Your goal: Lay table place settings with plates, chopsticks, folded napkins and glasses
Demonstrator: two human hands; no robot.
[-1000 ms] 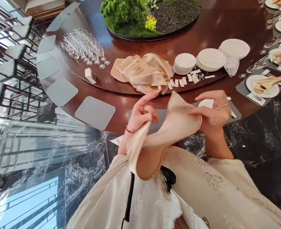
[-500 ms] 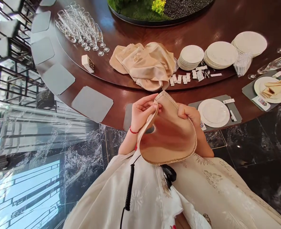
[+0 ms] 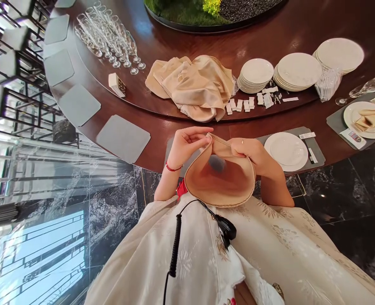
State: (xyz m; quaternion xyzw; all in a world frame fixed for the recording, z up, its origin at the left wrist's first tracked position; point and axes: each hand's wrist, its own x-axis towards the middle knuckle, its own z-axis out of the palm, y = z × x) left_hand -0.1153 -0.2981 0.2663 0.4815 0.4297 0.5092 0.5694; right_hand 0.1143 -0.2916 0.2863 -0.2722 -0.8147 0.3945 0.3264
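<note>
**Head view: napkin pinched by both hands**

Left of the white plate (image 3: 285, 150), the beige napkin (image 3: 220, 186) is held over the tabletop (image 3: 162, 127) edge. Its upper hem is pinched by the left hand (image 3: 187, 146), wrist bent, and the right hand (image 3: 254, 154), knuckles up. Both grips are clenched on it. Compared with half a second earlier, the hanging fold is shallower.

napkin (image 3: 220, 186): beige-gold satin, stitched hem | bench (image 3: 333, 25): dark red-brown gloss | placemats (image 3: 123, 137): plain grey | plates (image 3: 285, 150): white | napkin pile (image 3: 193, 87): beige-gold | wrist cord (image 3: 173, 168): red | garment (image 3: 270, 254): cream, floral pattern | floor (image 3: 349, 199): black marble, white veins
</note>
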